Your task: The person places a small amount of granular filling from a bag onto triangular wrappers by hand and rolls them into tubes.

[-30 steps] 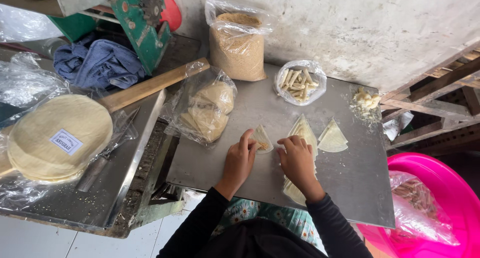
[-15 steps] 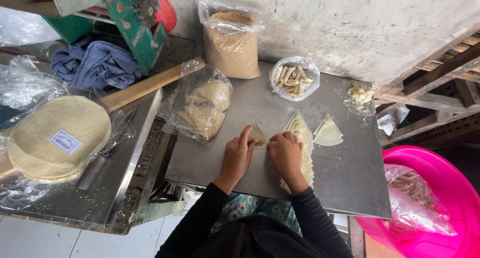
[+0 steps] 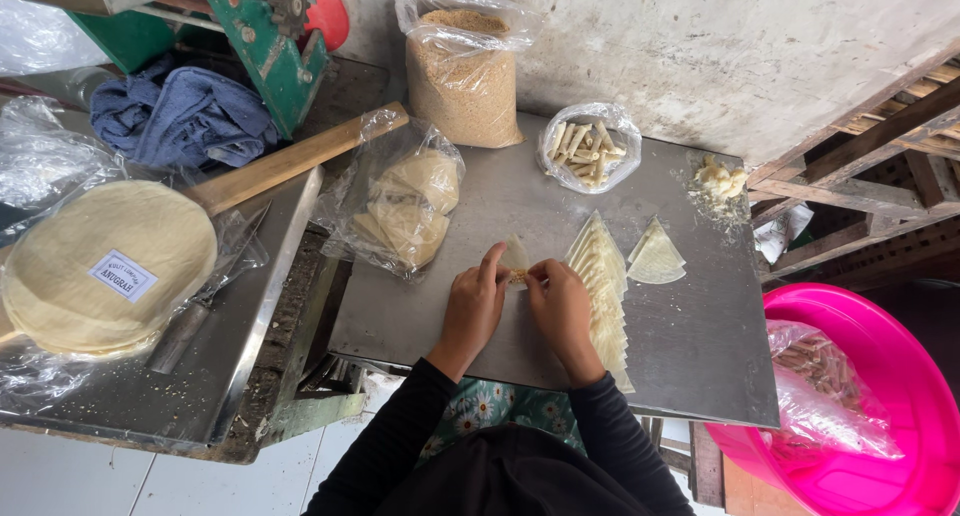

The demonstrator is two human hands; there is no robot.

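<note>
Folding at frame centre in the head view, the left hand [image 3: 473, 311] and right hand [image 3: 560, 306] pinch a thin wrapper piece [image 3: 516, 261] between closed fingertips on the steel sheet [image 3: 700, 346]. Risk: uneven pressure may tear it, spilling crumb filling; the right wrist may disturb the stacked wrappers [image 3: 603, 286] just beside it.

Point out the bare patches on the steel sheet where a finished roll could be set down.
On the grey steel sheet, the near right corner is bare, right of the fanned row of pale wrapper wedges. Another free patch lies near left, below the clear bag of folded wrappers and left of the left hand. The far edge is crowded: crumb bag, bag of rolls.
</note>
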